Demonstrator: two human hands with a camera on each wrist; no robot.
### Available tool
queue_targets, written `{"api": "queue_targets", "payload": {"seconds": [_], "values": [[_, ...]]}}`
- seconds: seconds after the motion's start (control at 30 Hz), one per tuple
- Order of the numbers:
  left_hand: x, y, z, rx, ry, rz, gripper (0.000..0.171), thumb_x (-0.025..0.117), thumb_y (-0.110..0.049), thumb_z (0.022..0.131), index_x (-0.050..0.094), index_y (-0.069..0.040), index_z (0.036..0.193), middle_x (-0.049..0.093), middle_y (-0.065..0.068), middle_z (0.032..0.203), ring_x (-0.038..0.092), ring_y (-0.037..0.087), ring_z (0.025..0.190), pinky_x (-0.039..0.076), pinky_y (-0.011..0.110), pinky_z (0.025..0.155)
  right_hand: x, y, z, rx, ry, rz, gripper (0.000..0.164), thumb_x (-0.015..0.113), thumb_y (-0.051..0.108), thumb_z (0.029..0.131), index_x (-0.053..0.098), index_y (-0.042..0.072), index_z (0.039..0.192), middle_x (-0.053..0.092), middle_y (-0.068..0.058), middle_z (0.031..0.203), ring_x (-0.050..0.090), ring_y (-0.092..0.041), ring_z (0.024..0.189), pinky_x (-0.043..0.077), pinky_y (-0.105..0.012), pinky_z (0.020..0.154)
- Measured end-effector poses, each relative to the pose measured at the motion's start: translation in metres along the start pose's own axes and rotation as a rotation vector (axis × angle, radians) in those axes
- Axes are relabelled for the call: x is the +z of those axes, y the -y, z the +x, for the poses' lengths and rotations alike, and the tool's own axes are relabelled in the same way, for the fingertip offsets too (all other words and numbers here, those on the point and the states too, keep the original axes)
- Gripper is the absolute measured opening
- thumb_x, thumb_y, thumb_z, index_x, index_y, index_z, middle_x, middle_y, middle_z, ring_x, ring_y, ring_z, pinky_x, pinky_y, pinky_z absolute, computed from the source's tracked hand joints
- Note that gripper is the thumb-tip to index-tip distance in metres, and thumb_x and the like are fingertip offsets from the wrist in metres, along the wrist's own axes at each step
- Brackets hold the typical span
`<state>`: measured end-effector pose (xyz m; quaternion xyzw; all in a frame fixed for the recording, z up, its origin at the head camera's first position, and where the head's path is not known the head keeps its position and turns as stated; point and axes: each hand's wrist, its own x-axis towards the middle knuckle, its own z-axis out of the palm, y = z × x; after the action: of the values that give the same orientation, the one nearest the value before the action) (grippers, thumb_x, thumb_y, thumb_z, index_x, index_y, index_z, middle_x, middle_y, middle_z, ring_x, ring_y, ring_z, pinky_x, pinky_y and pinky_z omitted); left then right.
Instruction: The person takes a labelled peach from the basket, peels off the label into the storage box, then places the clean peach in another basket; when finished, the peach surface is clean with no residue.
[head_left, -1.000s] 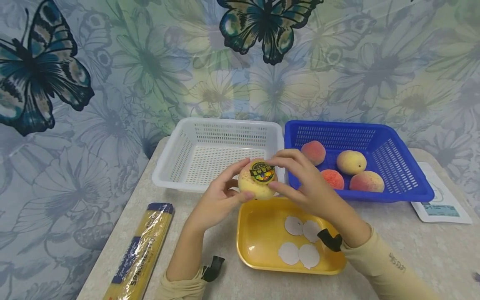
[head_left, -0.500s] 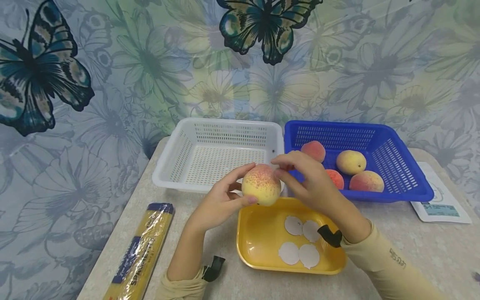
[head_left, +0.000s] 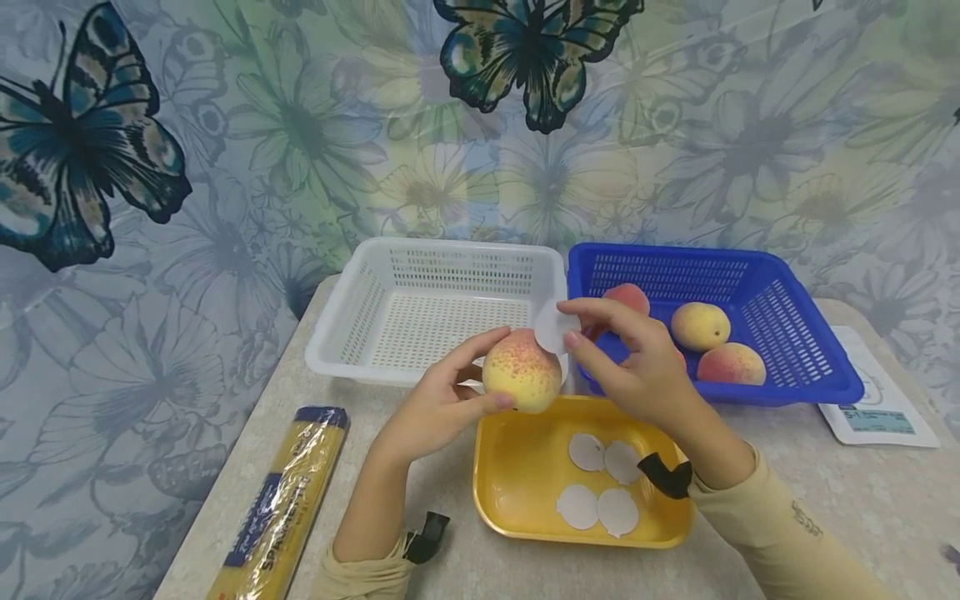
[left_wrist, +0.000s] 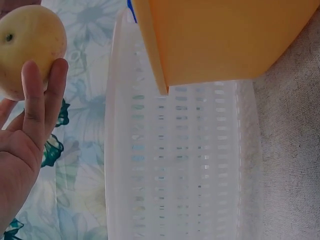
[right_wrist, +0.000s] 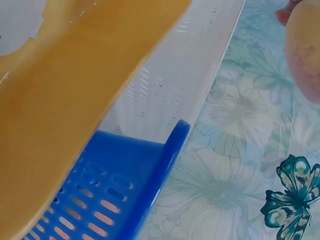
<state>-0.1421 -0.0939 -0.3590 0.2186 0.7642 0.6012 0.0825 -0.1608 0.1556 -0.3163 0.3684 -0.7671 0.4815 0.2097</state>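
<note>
Between the thumb and fingers of my left hand (head_left: 442, 400) is a yellow peach (head_left: 522, 379) with a red-speckled top, held above the tray's far edge. The left wrist view shows the same peach (left_wrist: 37, 45) with its dark stem pit and curled fingers around it. My right hand (head_left: 630, 350) pinches a round sticker (head_left: 553, 327), white side showing, at the peach's upper right. Whether the sticker still touches the peach, I cannot tell. Below, a yellow tray (head_left: 517, 475) bears several white round stickers (head_left: 577, 507). The right hand is out of its wrist view.
A white perforated basket (head_left: 352, 308) stands behind the left hand. Beside it, a blue basket (head_left: 795, 333) contains several peaches (head_left: 701, 326). A spaghetti packet (head_left: 288, 500) lies at left, and a white scale (head_left: 885, 417) sits partly under the blue basket.
A black-and-gold sticker faced me on the peach; the peach then turned to its bare side. Now the right hand has drawn a white-backed round sticker into view at its upper right.
</note>
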Motion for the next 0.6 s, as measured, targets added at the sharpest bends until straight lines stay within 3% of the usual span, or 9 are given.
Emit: {"api": "queue_targets", "payload": {"seconds": [0.3,0.6], "values": [[-0.003,-0.006,-0.003,0.020,-0.011,-0.037,0.071,0.078,-0.023,0.087,0.043,-0.036,0.147,0.047,-0.009,0.147,0.060,0.023,0.110,0.059,0.039,0.085,-0.002,-0.001,-0.004,0.059,0.071,-0.013,0.031,0.068,-0.003,0.089,0.068,0.002,0.120,0.069,-0.006,0.087,0.061,-0.007,0.078,0.053,-0.015,0.072],[-0.007,-0.007,-0.005,0.021,-0.035,-0.030,0.072,0.079,-0.021,0.086,0.044,-0.035,0.147,0.052,-0.006,0.141,0.059,0.023,0.108,0.058,0.035,0.084,-0.011,0.005,-0.011,0.339,0.176,0.075,0.036,0.067,0.006,0.094,0.066,0.014,0.128,0.068,0.001,0.100,0.063,-0.011,0.082,0.055,-0.021,0.070]]}}
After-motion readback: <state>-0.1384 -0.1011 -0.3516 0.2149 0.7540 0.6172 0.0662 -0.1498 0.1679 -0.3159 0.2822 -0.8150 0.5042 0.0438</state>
